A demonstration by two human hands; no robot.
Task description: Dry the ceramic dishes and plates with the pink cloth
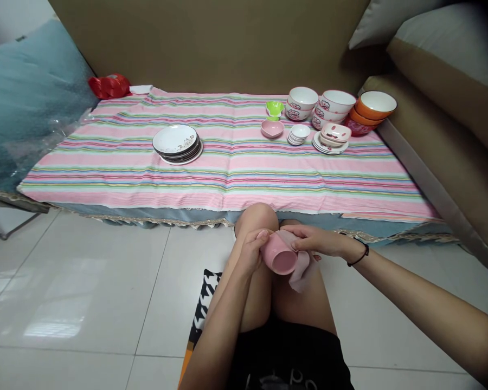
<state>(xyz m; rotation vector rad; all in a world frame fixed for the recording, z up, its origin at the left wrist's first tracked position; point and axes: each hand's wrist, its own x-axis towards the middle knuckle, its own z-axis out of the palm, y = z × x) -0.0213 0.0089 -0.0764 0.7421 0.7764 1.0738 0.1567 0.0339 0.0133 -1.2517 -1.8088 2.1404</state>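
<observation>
A pink cup is held tilted over my knees, one round end turned toward me; I cannot tell whether that end is its mouth or its base. Around its left side wrap the fingers of my left hand. My right hand presses a thin, pale pinkish cloth against the cup's right side, and a loose end hangs below. Some of the right fingers are hidden behind the cup and cloth.
A striped cloth covers the seat ahead. On it stand stacked plates, a green dish, a pink heart-shaped dish, small white dishes, patterned bowls and orange bowls. A red bundle lies at the back left.
</observation>
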